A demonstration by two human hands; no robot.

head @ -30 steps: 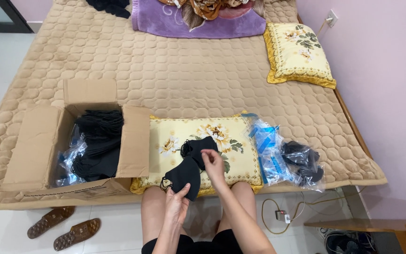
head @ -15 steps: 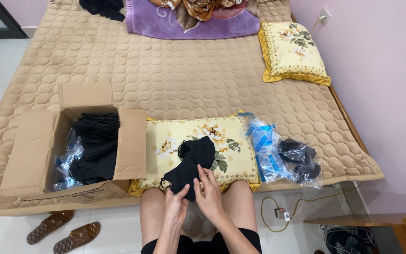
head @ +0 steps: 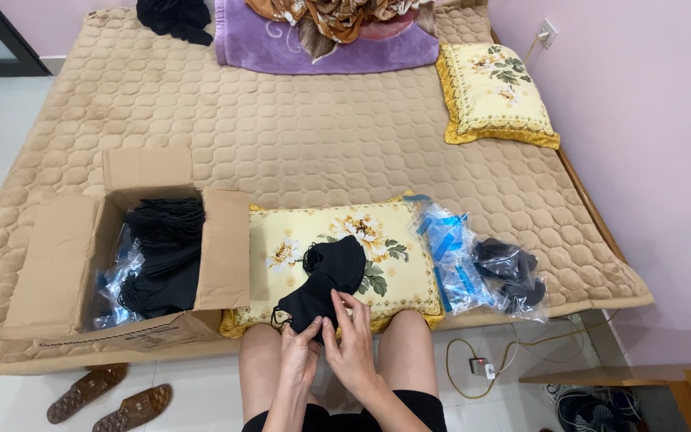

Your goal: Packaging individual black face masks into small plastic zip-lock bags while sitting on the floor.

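Note:
A small stack of black face masks (head: pixel 323 280) lies on a yellow floral pillow (head: pixel 397 240) at the bed's near edge. My left hand (head: pixel 301 352) pinches the stack's lower end from below. My right hand (head: pixel 351 340) sits beside it, fingers spread over the same end of the masks. Both hands touch the stack just above my bare knees. An open cardboard box (head: pixel 57 264) to the left holds many more black masks (head: pixel 161 252) in clear plastic.
Clear plastic bags with blue strips (head: pixel 449 256) and a bag of black masks (head: pixel 509 276) lie right of the pillow. A second floral pillow (head: pixel 493 92), purple blanket (head: pixel 329 44) and black cloth (head: pixel 173 18) lie far. Sandals (head: pixel 109 396) and a cable (head: pixel 481 364) on the floor.
My right hand came down from the middle of the stack to its lower end, joining the left hand. The masks shifted slightly toward me.

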